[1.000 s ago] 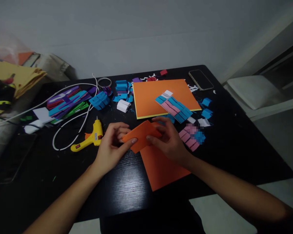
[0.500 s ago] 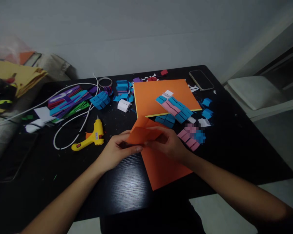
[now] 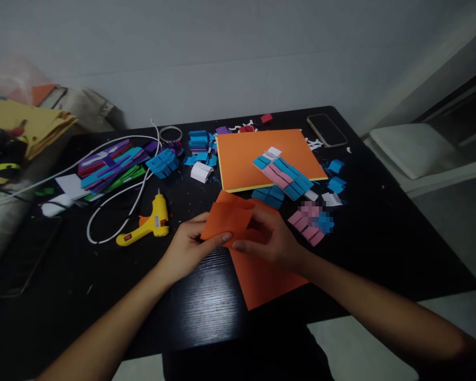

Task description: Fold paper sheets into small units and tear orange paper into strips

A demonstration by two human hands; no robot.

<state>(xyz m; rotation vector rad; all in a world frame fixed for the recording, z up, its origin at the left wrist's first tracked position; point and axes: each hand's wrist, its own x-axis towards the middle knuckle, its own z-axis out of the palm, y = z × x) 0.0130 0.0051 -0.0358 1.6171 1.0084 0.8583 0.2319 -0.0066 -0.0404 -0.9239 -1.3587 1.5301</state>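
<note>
A small folded piece of orange paper (image 3: 225, 216) is held up over the near part of the table. My left hand (image 3: 188, 243) grips its left side, the thumb lying on the front face and the fingers behind. At the right edge of that same paper, my right hand (image 3: 275, 238) is closed with thumb and fingertips on it; part of the grip is hidden. Beneath both hands a larger orange paper sheet (image 3: 262, 278) lies on the black table, partly covered by the right hand.
A yellow glue gun (image 3: 154, 219) lies left of my hands, near a looping white cable (image 3: 89, 227). Behind are an orange sheet stack (image 3: 241, 159), a blue-and-pink strip piece (image 3: 285, 174), colored paper strips (image 3: 115, 164) and a phone (image 3: 327, 130). Pink strips (image 3: 307, 225) lie right.
The folded orange paper has tipped down so its front face shows flat toward me. My left thumb now rests on that face; the right hand has shifted slightly.
</note>
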